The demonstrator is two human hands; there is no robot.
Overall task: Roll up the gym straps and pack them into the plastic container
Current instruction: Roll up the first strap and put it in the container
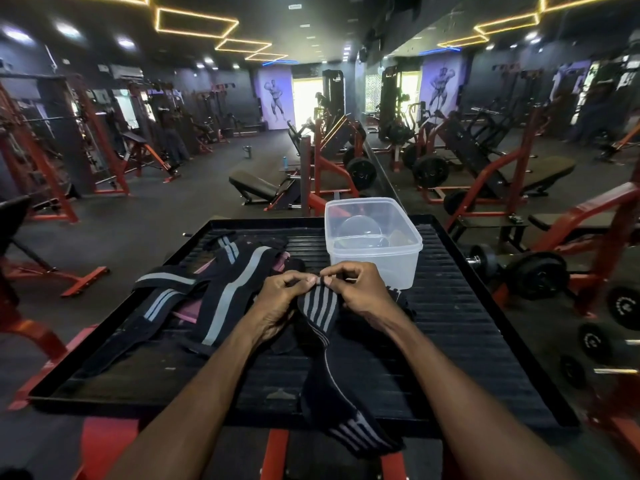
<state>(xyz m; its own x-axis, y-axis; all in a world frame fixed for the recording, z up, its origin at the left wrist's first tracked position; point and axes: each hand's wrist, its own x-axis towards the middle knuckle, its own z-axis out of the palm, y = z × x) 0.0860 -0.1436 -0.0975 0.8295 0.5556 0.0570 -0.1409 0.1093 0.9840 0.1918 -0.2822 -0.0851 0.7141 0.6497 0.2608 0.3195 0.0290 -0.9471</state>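
Now both hands, left hand (282, 292) and right hand (356, 289), pinch the far end of a striped strap (320, 306) on the desk (467, 323), near the plastic container (372, 237). Soft and limp, it should roll best started tightly from that end.

Both hands (323, 289) pinching striped strap (318, 306) end

Commercial gym, red weight machines (332, 161), benches (254, 188), seemingly dumbbells (519, 268)
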